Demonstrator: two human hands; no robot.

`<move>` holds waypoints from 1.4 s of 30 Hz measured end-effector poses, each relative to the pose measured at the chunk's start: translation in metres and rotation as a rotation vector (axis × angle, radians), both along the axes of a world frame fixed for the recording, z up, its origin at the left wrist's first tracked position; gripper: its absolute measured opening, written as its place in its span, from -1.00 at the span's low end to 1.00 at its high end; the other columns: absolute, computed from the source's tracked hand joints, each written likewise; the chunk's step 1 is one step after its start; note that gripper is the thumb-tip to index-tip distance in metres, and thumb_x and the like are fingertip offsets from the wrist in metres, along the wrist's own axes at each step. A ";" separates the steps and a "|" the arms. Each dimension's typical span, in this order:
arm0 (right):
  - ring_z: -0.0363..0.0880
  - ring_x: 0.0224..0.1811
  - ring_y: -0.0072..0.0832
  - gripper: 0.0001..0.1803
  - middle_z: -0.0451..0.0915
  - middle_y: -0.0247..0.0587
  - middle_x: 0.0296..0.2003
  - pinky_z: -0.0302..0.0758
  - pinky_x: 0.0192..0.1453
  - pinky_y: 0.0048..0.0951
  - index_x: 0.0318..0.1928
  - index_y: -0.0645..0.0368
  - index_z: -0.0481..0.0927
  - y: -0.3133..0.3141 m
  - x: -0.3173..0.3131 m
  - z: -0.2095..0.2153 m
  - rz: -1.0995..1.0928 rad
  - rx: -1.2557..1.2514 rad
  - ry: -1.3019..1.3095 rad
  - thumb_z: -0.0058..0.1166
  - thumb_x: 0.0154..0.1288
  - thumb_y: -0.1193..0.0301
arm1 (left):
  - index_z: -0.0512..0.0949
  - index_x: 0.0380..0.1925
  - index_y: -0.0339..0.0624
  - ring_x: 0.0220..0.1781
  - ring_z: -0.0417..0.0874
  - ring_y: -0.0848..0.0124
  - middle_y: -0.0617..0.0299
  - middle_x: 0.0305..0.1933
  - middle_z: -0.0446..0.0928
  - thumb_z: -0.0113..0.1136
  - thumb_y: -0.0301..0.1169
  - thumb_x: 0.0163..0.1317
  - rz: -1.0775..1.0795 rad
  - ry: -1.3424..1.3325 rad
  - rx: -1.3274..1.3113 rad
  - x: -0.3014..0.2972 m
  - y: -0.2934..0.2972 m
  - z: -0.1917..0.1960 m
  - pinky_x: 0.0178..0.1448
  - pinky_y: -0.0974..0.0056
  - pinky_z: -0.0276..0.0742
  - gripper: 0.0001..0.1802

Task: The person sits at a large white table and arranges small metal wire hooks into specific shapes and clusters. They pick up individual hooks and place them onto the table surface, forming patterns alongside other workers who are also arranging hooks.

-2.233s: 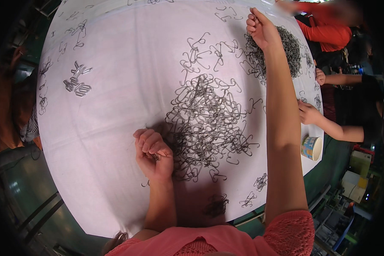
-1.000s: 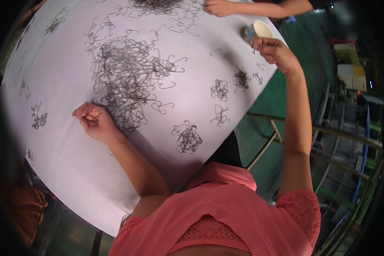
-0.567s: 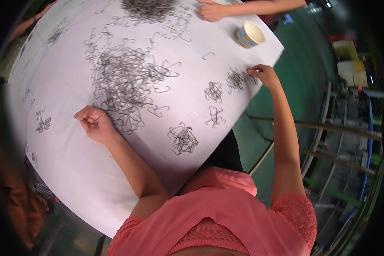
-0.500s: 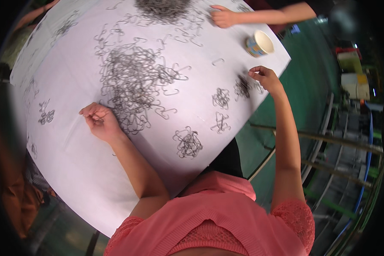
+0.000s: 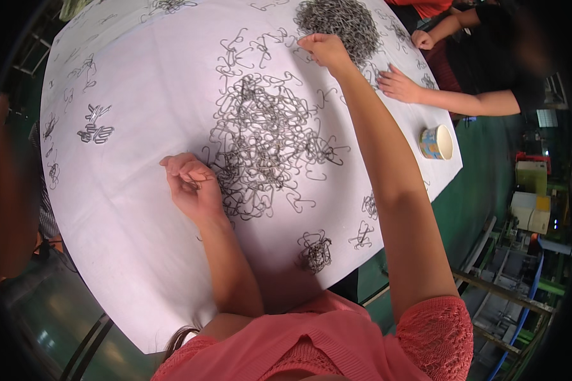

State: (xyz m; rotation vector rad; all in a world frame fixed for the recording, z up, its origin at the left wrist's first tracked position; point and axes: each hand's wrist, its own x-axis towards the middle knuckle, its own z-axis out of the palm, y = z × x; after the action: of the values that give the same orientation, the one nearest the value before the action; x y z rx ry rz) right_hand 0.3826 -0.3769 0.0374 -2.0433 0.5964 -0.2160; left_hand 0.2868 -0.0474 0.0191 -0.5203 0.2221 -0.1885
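A wide, loose heap of bent metal wire hooks [image 5: 260, 146] lies on the white-covered table [image 5: 133, 235]. At its left edge rests my left hand [image 5: 196, 187], palm up with curled fingers; dark bits of wire hook show in the palm. My right arm stretches across the right of the heap. At its end my right hand [image 5: 327, 51] is closed in a pinch beside a dense dark pile of hooks [image 5: 346, 25]. Whatever sits between those fingertips is too small to make out.
Small clusters of hooks [image 5: 316, 251] lie near the front edge, with another group [image 5: 95, 127] at left. A paper cup [image 5: 435, 142] stands near the right edge. Beyond it, a co-worker's hand [image 5: 398, 84] lies flat on the table, and a second hand [image 5: 422, 40] is behind.
My right hand has moved from the small clusters by the right edge to the far dense pile. My left hand stays by the loose heap. The view has shifted.
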 end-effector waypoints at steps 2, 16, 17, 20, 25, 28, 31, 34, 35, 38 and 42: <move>0.33 -0.56 -0.66 -0.82 0.46 -0.42 -0.58 0.22 -0.47 -0.61 -0.36 0.17 0.64 -0.006 0.028 -0.006 -0.045 -0.034 0.035 0.15 0.08 0.33 | 0.41 -0.26 -0.12 -0.39 0.39 0.51 0.36 -0.49 0.33 -0.17 -0.53 0.27 0.000 0.005 -0.007 0.001 -0.001 0.000 -0.30 0.38 0.40 -0.85; 0.51 0.01 -0.17 -0.59 0.54 0.00 -0.07 0.44 0.07 -0.30 -0.07 0.22 0.54 0.017 0.088 0.003 -0.073 -0.594 0.489 0.08 0.07 0.28 | 0.42 -0.29 -0.13 -0.41 0.36 0.54 0.38 -0.46 0.33 -0.19 -0.49 0.29 -0.005 0.043 -0.071 0.001 -0.001 0.000 -0.32 0.41 0.39 -0.85; 0.51 0.02 -0.16 -0.60 0.54 0.00 -0.07 0.43 0.08 -0.29 -0.08 0.23 0.55 0.016 0.088 0.004 -0.047 -0.622 0.500 0.06 0.09 0.29 | 0.42 -0.29 -0.13 -0.41 0.36 0.54 0.38 -0.46 0.33 -0.19 -0.48 0.30 -0.008 0.044 -0.074 0.000 -0.001 0.000 -0.32 0.41 0.39 -0.85; 0.50 0.01 -0.14 -0.65 0.55 -0.01 -0.08 0.43 0.08 -0.27 -0.12 0.23 0.55 0.024 0.082 0.012 0.030 -0.715 0.461 0.01 0.11 0.30 | 0.42 -0.30 -0.12 -0.41 0.36 0.53 0.38 -0.46 0.33 -0.19 -0.46 0.31 -0.012 0.044 -0.072 0.002 -0.002 0.000 -0.31 0.40 0.39 -0.85; 0.54 -0.07 -0.13 -0.74 0.59 -0.02 -0.19 0.45 0.03 -0.23 -0.23 0.17 0.59 0.011 0.064 0.021 0.155 -0.724 0.218 0.02 0.09 0.32 | 0.42 -0.30 -0.12 -0.42 0.35 0.53 0.38 -0.47 0.32 -0.19 -0.45 0.32 -0.012 0.054 -0.075 0.000 -0.004 0.002 -0.31 0.39 0.39 -0.85; 0.58 -0.29 -0.38 -0.79 0.62 -0.15 -0.35 0.48 -0.17 -0.40 -0.28 0.13 0.63 -0.001 0.050 0.027 0.122 -0.509 0.077 0.14 0.02 0.36 | 0.42 -0.31 -0.12 -0.41 0.35 0.53 0.38 -0.47 0.32 -0.19 -0.45 0.32 -0.014 0.041 -0.079 0.000 -0.005 0.001 -0.30 0.39 0.40 -0.85; 0.44 -0.49 -0.58 -0.69 0.51 -0.36 -0.51 0.38 -0.38 -0.60 -0.15 0.29 0.55 -0.012 0.023 0.029 0.126 0.086 -0.016 0.16 0.09 0.40 | 0.42 -0.31 -0.13 -0.40 0.37 0.52 0.38 -0.47 0.33 -0.18 -0.45 0.32 -0.010 0.048 -0.068 -0.001 -0.005 0.002 -0.29 0.39 0.40 -0.86; 0.41 -0.47 -0.57 -0.66 0.44 -0.39 -0.49 0.37 -0.39 -0.65 -0.05 0.38 0.44 -0.015 -0.017 0.021 0.148 0.681 -0.093 0.06 0.21 0.42 | 0.42 -0.30 -0.13 -0.38 0.38 0.52 0.37 -0.46 0.33 -0.18 -0.46 0.32 0.004 0.024 -0.065 0.000 -0.004 0.001 -0.28 0.39 0.41 -0.86; 0.41 -0.44 -0.56 -0.66 0.43 -0.38 -0.47 0.38 -0.38 -0.65 -0.03 0.40 0.41 -0.011 -0.034 0.018 0.147 0.837 -0.100 0.03 0.24 0.44 | 0.42 -0.30 -0.13 -0.38 0.38 0.52 0.37 -0.46 0.33 -0.18 -0.46 0.31 0.006 0.027 -0.055 -0.001 -0.004 0.001 -0.28 0.39 0.41 -0.86; 0.46 -0.34 -0.52 -0.68 0.44 -0.30 -0.38 0.44 -0.32 -0.61 0.00 0.38 0.38 0.004 -0.094 0.014 0.043 1.184 -0.152 -0.05 0.28 0.47 | 0.42 -0.30 -0.14 -0.38 0.39 0.51 0.36 -0.46 0.34 -0.18 -0.48 0.30 0.002 0.016 -0.044 -0.003 -0.003 0.002 -0.28 0.38 0.42 -0.86; 0.53 -0.21 -0.43 -0.71 0.49 -0.17 -0.28 0.52 -0.17 -0.53 -0.01 0.36 0.37 0.012 -0.178 0.021 -0.181 1.256 -0.181 -0.12 0.31 0.45 | 0.42 -0.30 -0.15 -0.37 0.40 0.50 0.35 -0.46 0.35 -0.19 -0.50 0.29 -0.012 -0.008 -0.020 0.000 -0.004 -0.001 -0.27 0.37 0.43 -0.86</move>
State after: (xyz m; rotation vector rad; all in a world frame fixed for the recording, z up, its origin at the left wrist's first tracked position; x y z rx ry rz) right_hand 0.2043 -0.3645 0.0580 -0.7518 0.5778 -0.0815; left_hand 0.2865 -0.0512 0.0182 -0.5383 0.2159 -0.2047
